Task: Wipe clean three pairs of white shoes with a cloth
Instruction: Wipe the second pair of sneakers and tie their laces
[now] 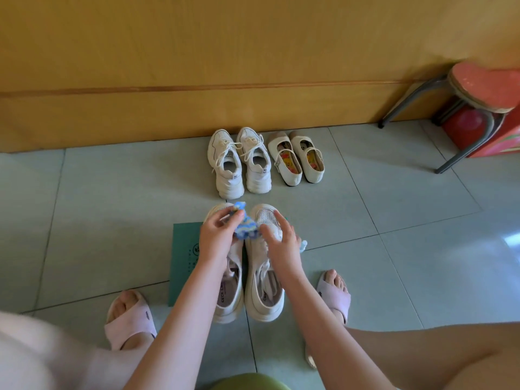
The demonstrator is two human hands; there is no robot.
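Pale tiled floor [394, 192], yellow wood wall [197, 52] behind. Nearest: feet in pink slides [132, 325], w/ a pair of white sneakers [261, 299] btwn them, on a green card [184, 249]. Over the toes, L hand [218, 235] pinches a blue-white cloth [246, 229]; R hand [281, 243] grips its other end, thumb on it. Further back, by the wall: laced sneakers [239, 164], strap flats [295, 157] just beside. Far right, red-seat stool [478, 88].

Left hand [216, 235], right hand [281, 243] and cloth [247, 229] partly hide the near shoes [263, 294]; stool [478, 91] cropped at right; print on the green card [184, 249] unreadable.
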